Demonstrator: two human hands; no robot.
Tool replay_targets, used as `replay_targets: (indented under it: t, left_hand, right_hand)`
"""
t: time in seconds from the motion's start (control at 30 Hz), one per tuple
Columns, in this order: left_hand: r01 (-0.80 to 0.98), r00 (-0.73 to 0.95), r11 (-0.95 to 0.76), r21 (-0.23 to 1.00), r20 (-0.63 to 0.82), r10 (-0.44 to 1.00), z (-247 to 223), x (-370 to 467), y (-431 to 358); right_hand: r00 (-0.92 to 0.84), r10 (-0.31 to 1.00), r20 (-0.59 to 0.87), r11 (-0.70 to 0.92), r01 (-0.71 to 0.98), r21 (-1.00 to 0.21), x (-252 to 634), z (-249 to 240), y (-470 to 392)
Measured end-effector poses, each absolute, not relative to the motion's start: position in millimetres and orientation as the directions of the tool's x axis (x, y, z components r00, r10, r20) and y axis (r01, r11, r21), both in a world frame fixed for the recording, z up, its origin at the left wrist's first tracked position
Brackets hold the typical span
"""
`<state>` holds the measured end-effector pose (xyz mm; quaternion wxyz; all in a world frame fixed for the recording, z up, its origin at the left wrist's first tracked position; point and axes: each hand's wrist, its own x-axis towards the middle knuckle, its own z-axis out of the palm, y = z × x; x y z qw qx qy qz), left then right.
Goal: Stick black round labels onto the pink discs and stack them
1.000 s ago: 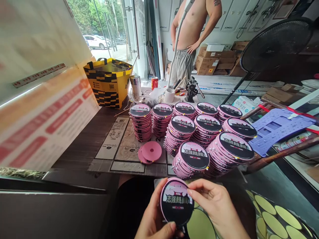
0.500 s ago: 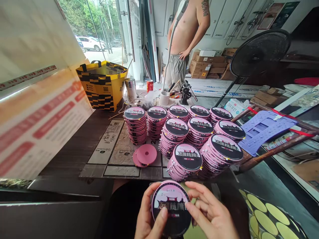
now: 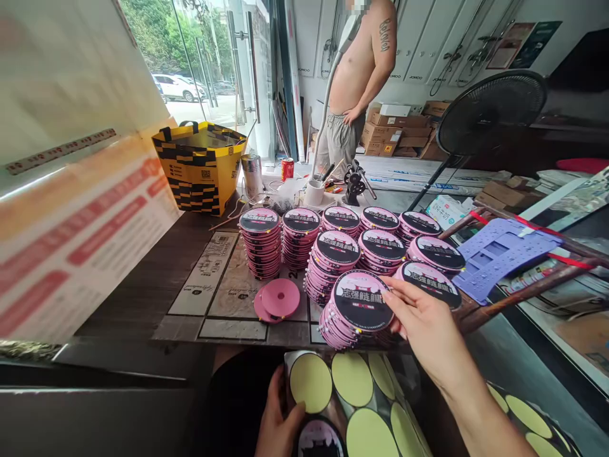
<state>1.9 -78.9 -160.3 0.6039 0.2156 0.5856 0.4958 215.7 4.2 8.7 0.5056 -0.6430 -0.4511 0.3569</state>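
Note:
Several stacks of pink round spools with black labels (image 3: 337,254) stand on the dark table (image 3: 147,285). My right hand (image 3: 421,317) reaches over the nearest stack (image 3: 359,304), its fingers on the edge of the top labelled spool. My left hand (image 3: 278,425) rests low at the frame's bottom, holding the edge of a label sheet (image 3: 352,393) with round yellowish blanks and one black-and-pink sticker (image 3: 320,439) still on it. Two bare pink spools (image 3: 278,298) lie flat on the table left of the stacks.
A yellow-and-black bag (image 3: 200,165), a metal can (image 3: 252,174), a red can (image 3: 287,169) and a white cup (image 3: 314,190) stand at the table's far side. A shirtless person (image 3: 356,82) stands behind. A black fan (image 3: 490,114) and a purple plastic part (image 3: 499,251) are at right.
The labelled spool held in both hands moved forward onto the nearest stack with my right hand. My left hand dropped to the label sheet, which now shows.

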Motion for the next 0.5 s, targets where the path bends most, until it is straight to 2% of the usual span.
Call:
replay_targets:
  t: [0.07,0.17,0.27,0.33,0.4,0.5]
  left_hand:
    - [-0.406,-0.116,0.459,0.79,-0.544,0.831,-174,4,-79]
    - [-0.433,-0.066,0.513,0.741,-0.594,0.802,-179,7,-77]
    - [-0.441,0.015,0.574,0.691,-0.633,0.774,-176,7,-77]
    - [-0.446,0.098,0.614,0.651,-0.646,0.757,-173,6,-79]
    - [-0.447,0.193,0.654,0.61,-0.649,0.736,-169,7,-83]
    - [-0.454,0.31,0.692,0.561,-0.628,0.713,-162,10,-88]
  right_hand:
    - [0.355,0.928,0.112,-0.067,0.455,-0.888,213,8,-6]
    - [0.304,0.885,0.351,-0.004,0.76,-0.649,208,8,-27]
    - [0.113,0.832,0.544,0.151,0.897,-0.416,203,3,-42]
    - [-0.013,0.802,0.597,0.243,0.92,-0.307,201,-2,-44]
    - [-0.04,0.785,0.618,0.271,0.919,-0.286,199,-5,-44]
    - [0.021,0.742,0.67,0.282,0.897,-0.341,193,-17,-57]
